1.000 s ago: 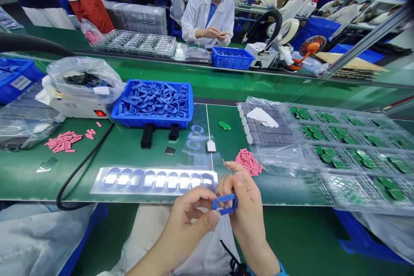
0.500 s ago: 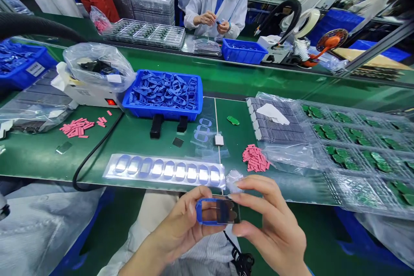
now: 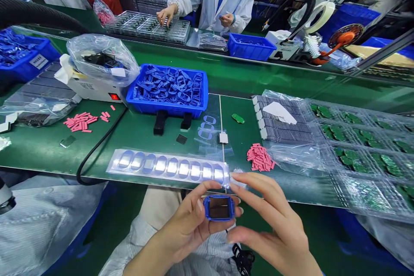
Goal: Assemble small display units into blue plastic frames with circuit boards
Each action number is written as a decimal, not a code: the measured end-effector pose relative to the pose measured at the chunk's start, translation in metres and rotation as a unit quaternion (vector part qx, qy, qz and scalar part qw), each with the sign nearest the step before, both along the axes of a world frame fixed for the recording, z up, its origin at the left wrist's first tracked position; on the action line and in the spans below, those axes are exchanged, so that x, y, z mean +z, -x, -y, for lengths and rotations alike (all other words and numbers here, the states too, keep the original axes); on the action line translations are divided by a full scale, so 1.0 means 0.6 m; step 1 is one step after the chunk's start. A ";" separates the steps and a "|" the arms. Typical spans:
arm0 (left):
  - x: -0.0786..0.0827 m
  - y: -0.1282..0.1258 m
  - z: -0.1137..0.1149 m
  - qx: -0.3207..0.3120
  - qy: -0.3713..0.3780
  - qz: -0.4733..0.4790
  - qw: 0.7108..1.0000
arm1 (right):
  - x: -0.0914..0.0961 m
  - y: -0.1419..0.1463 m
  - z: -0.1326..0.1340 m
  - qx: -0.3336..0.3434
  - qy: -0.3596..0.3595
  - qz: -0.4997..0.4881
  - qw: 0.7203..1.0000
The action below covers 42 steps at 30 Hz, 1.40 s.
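My left hand [image 3: 181, 228] pinches a small blue rubber frame [image 3: 219, 208] with a dark glass panel [image 3: 219, 208] seated inside it. My right hand [image 3: 271, 224] is beside the frame, with its fingers spread above and below and nothing held in them. A scrap of clear film [image 3: 237, 182] lies just under my right fingertips. Just beyond my hands, a long clear backing sheet [image 3: 168, 167] carries a row of blue-edged oval pieces.
A blue crate [image 3: 166, 110] of loose blue frames stands on the green bench [image 3: 236, 129], flanked by pink pads [image 3: 260, 157] and trays of green circuit boards [image 3: 362, 151]. A black cable [image 3: 97, 155] runs across the left. Across the bench, a co-worker's hand [image 3: 166, 15] touches a tray.
The panel now sits within the blue frame rather than jutting out to the right. My right hand has let go and opened. The co-worker's hand has moved onto the tray.
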<state>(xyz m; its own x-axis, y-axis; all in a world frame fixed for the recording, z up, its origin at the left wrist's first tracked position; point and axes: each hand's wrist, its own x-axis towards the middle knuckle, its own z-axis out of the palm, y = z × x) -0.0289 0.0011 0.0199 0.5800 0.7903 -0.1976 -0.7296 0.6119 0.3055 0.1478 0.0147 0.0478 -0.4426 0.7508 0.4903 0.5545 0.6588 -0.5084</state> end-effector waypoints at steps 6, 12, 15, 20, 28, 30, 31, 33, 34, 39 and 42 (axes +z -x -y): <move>-0.019 -0.007 0.005 0.090 -0.059 -0.103 0.989 | -0.007 0.018 -0.005 -0.016 0.040 -0.040 0.998; -0.032 -0.006 0.003 0.215 -0.053 -0.201 0.954 | -0.035 0.012 -0.056 0.018 0.072 -0.056 0.996; -0.024 0.001 0.004 0.202 0.024 -0.173 0.964 | -0.072 -0.016 -0.134 -0.066 0.072 0.044 0.994; -0.015 0.009 0.011 0.199 0.070 -0.161 0.964 | -0.114 -0.040 -0.229 -0.066 0.112 0.125 0.984; -0.021 0.020 0.012 0.189 0.073 -0.181 0.963 | -0.092 -0.061 -0.226 -0.075 0.143 0.128 0.978; -0.024 0.022 0.011 0.176 0.072 -0.184 0.964 | -0.084 -0.064 -0.218 -0.074 0.141 0.115 0.980; -0.026 0.023 0.009 0.166 0.068 -0.186 0.966 | -0.077 -0.064 -0.210 -0.073 0.138 0.109 0.982; -0.029 0.025 0.005 0.137 0.046 -0.189 0.971 | -0.058 -0.058 -0.188 -0.044 0.130 0.098 0.986; -0.030 0.026 0.003 0.117 0.027 -0.188 0.975 | -0.046 -0.052 -0.173 -0.014 0.127 0.096 0.987; -0.018 0.022 -0.006 0.033 -0.055 -0.149 0.987 | 0.016 -0.016 -0.097 0.187 0.129 0.124 0.966; -0.010 0.017 -0.004 0.031 -0.073 -0.137 0.987 | 0.029 0.000 -0.070 0.198 0.109 0.132 0.965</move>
